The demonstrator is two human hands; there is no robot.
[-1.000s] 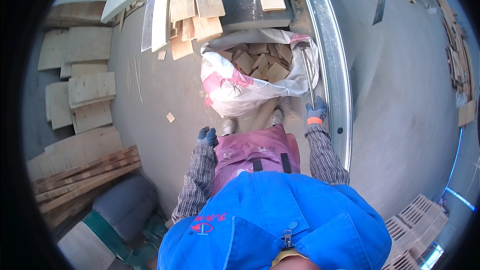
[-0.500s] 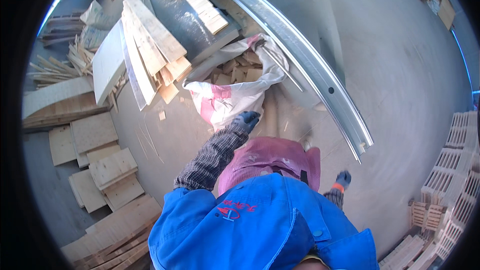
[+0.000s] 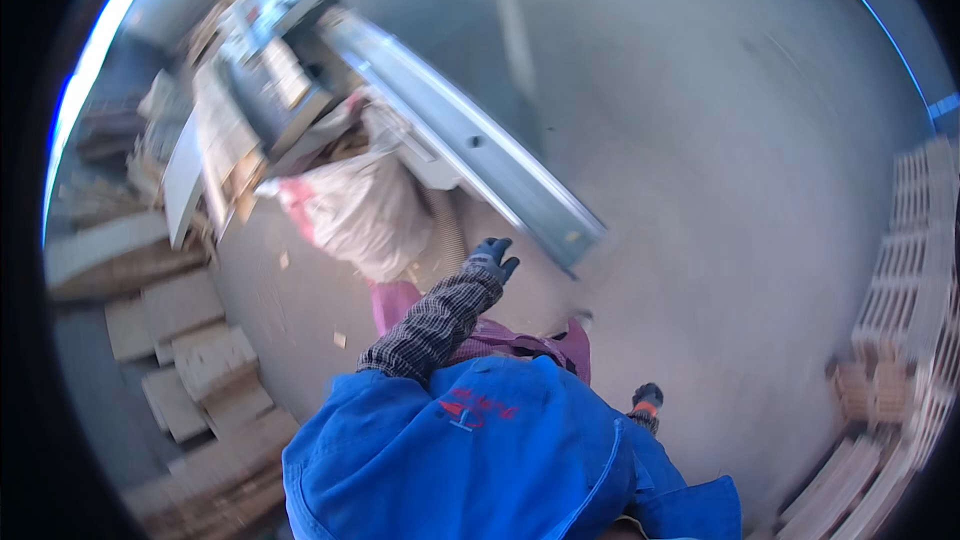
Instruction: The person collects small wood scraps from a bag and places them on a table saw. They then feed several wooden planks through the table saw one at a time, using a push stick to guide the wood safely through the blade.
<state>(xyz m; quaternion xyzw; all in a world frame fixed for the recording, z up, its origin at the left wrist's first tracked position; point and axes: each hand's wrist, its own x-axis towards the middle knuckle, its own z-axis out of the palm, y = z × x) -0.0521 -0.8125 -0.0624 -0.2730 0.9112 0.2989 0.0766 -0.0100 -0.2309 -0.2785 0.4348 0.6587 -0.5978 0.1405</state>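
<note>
My left hand wears a dark glove below a checked sleeve. It hangs in front of me with thumb and fingers apart and nothing in it. Nearest to it are the end of a long metal rail and a white and pink woven sack, both apart from the hand. The sack's mouth gapes and shows some wood pieces. My right hand, also gloved, with an orange band at the wrist, hangs low at my right side. Its fingers are too blurred to read, and I see no object in it.
Boards lean and lie by a machine table at the far left. Stacked wood panels lie on the left floor. Slatted pallets line the right side. A ribbed hose runs beside the sack.
The view has swung right, so the sack, rail and boards now sit further left. My left hand has moved away from the sack's edge, and its fingers have spread.
</note>
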